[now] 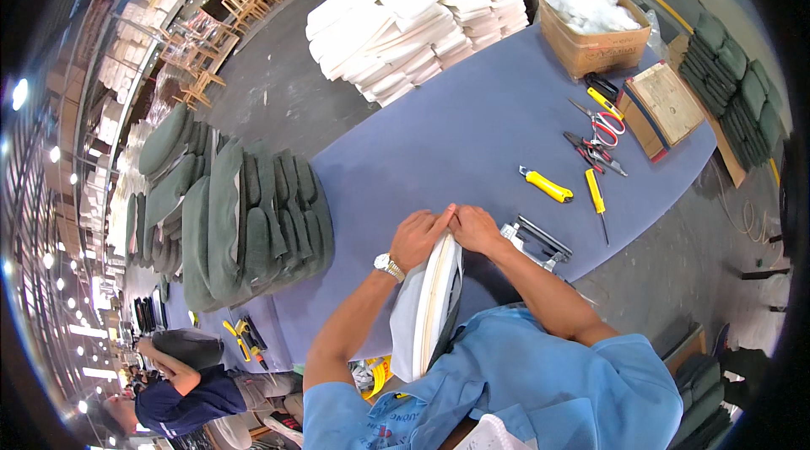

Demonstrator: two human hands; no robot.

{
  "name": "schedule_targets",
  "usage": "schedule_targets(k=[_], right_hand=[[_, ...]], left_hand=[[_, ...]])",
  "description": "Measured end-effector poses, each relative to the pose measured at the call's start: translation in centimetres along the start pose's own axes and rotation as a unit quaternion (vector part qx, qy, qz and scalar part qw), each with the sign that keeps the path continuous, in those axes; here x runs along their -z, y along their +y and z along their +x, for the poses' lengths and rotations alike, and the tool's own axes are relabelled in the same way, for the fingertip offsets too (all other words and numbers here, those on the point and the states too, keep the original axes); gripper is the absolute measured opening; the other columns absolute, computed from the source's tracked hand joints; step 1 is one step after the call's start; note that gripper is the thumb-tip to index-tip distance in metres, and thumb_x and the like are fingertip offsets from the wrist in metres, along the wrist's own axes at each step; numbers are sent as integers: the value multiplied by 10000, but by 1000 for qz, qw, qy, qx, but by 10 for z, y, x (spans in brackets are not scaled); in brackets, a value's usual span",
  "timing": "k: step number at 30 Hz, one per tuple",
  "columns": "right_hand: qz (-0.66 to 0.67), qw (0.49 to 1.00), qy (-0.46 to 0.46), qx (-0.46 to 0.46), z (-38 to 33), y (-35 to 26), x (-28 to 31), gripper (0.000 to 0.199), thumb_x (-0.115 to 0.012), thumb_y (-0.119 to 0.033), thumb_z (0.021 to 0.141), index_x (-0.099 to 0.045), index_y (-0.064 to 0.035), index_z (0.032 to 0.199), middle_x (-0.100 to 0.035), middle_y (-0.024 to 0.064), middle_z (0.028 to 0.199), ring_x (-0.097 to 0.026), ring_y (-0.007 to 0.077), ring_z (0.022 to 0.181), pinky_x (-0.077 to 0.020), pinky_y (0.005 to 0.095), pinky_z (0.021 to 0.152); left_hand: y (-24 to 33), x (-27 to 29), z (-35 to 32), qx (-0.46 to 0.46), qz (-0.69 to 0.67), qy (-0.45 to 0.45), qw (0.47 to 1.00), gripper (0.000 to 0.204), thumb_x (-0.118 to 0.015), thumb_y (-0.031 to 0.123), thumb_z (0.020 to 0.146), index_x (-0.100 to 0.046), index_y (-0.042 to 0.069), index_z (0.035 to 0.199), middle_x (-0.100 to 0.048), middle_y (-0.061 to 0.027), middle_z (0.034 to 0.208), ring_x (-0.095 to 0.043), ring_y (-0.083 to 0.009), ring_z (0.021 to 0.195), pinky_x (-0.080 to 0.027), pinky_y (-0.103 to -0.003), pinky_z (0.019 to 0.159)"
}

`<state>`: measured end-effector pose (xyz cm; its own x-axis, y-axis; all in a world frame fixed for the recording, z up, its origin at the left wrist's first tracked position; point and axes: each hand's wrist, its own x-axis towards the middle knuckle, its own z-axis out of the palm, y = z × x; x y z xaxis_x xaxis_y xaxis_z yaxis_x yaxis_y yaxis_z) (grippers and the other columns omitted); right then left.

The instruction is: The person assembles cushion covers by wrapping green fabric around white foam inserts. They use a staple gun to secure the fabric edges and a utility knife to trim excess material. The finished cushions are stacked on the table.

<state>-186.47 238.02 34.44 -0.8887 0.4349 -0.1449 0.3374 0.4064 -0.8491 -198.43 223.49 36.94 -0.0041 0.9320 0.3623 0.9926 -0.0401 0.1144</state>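
Observation:
A cushion (413, 315) stands on edge between my forearms, its lower end against my body. Its face is pale grey-white, a beige strip runs along its narrow side, and some dark green fabric shows behind. My left hand (413, 239), with a metal watch on its wrist, grips the cushion's far tip. Right beside it, my right hand (477, 229) pinches the same tip, and the two thumbs nearly meet. Next to my right forearm lies a silver and black staple gun (540, 243), which neither hand touches.
On the blue table (405, 155) lie a yellow cutter (547, 185), a screwdriver (596, 197), scissors (606, 125) and pliers. A box of white stuffing (595, 45) stands at the far right. Green cushions (253, 222) are stacked left. A co-worker (194, 391) sits lower left.

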Motion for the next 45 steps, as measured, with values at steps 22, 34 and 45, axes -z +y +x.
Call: schedule_targets(k=[22,34,45], right_hand=[[-32,998,-48,-22,5,-3,11,365,-506,-251,984,-696,57,1027,-696,296,1108,-649,491,1075,-501,583,947],[27,999,20,16,1,12,7,404,-496,-332,1028,-678,13,922,-689,287,978,-648,504,953,-494,596,840],[112,993,39,5,-25,28,14,383,-602,-321,1004,-639,22,839,-631,224,799,-619,415,731,-470,489,674]], left_hand=[[-3,4,13,10,-11,-65,998,670,-603,67,899,-452,113,1550,-623,-80,919,-624,-271,869,-516,-421,838],[27,-1,-5,188,-123,-10,974,660,-704,183,919,-459,29,1512,-707,-168,1124,-681,-342,1046,-509,-417,1025],[97,-19,-23,363,-173,43,915,764,-826,258,832,-464,-32,1440,-584,-236,1403,-557,-412,1308,-455,-446,1096]])
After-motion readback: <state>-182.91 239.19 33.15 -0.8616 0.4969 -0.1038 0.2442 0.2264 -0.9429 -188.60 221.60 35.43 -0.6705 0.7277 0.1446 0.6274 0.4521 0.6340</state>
